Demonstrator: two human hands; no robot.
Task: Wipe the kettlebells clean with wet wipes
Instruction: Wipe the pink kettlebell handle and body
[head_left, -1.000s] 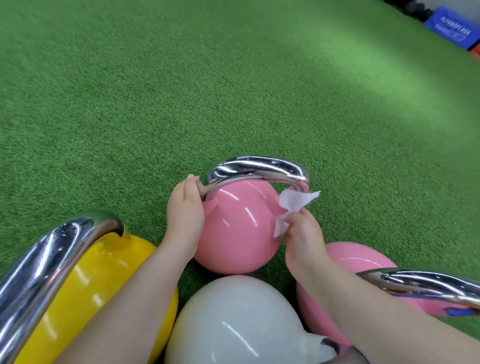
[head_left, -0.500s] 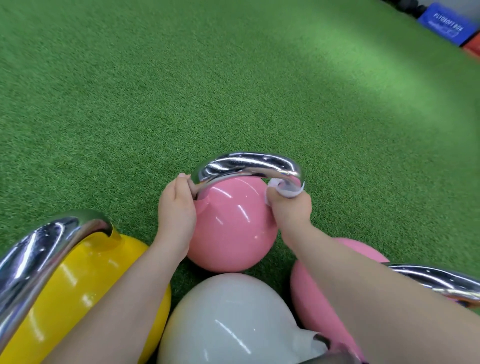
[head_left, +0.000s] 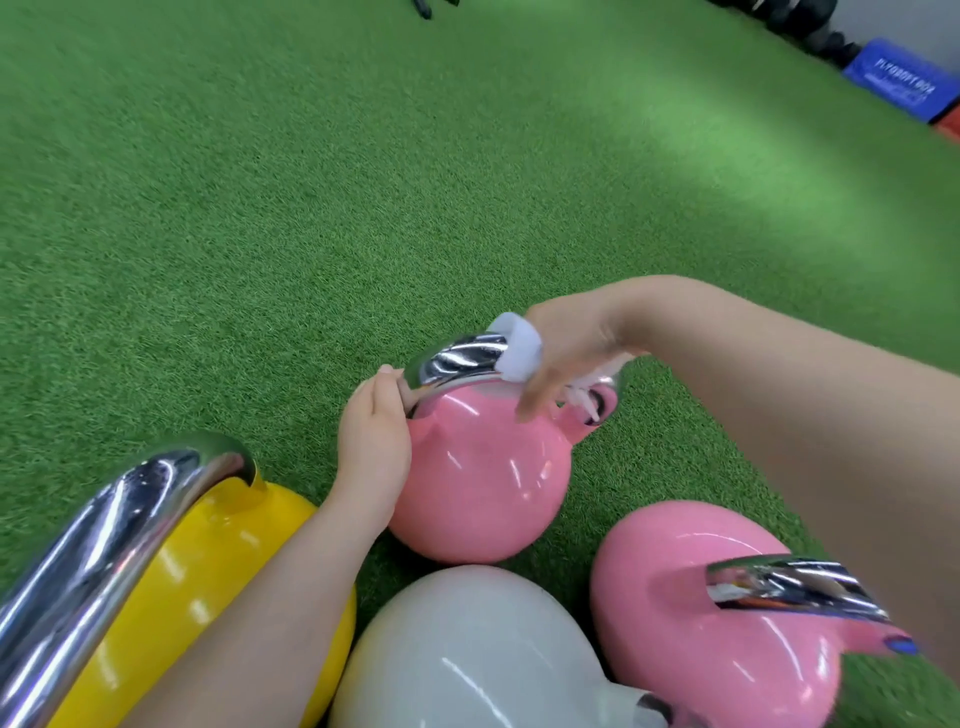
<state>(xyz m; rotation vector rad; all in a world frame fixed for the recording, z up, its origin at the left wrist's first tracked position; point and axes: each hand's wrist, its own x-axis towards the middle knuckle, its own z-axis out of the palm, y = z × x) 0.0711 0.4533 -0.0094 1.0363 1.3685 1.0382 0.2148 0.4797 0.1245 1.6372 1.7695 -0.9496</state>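
A pink kettlebell (head_left: 480, 478) with a chrome handle (head_left: 452, 361) stands on the green turf in the middle. My left hand (head_left: 374, 441) grips the left end of that handle where it joins the ball. My right hand (head_left: 566, 348) comes over the top of the handle from the right and holds a white wet wipe (head_left: 517, 351) wrapped round the chrome bar, its fingers curled down over the bar.
A yellow kettlebell (head_left: 218, 582) with a large chrome handle lies at the near left, a white kettlebell (head_left: 467, 649) at the near middle, a second pink kettlebell (head_left: 691, 597) at the near right. Green turf (head_left: 363, 182) stretches beyond. A blue box (head_left: 904, 78) sits far right.
My right hand rose from the right end of the handle and now reaches over its top with the wipe round the bar. The left hand kept its grip.
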